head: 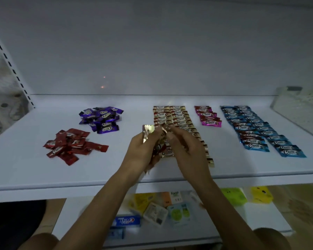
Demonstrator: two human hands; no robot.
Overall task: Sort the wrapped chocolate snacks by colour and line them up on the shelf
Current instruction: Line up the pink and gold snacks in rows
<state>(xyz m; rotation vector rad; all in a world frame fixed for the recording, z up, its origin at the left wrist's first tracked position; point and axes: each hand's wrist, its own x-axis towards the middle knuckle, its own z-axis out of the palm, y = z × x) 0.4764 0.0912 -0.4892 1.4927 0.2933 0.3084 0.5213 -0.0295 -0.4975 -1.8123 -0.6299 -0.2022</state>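
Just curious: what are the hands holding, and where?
The left hand grips a bunch of gold snacks round their lower halves; the right hand pinches the top of one.

This looks like a shop. The white shelf (43, 177) is wide and flat, with a plain white back wall (152, 51) behind it. At the far left end of the shelf, a white rail (13, 69) with a row of little dark slots goes up the wall, like the rails on shop racks.

Lots of the same wrapped treat lie on the shelf. The blue snacks (257, 130), gold snacks (177, 116) and pink snacks (207, 116) are in neat rows. The purple snacks (101, 120) and red snacks (70, 145) are in piles on the left side. A white basket (296, 109) sits at the right end.

Under the shelf is a lower shelf (70, 222) with small goods: a toothpaste box (127, 221), yellow packs (141, 201) and green packs (234, 195).
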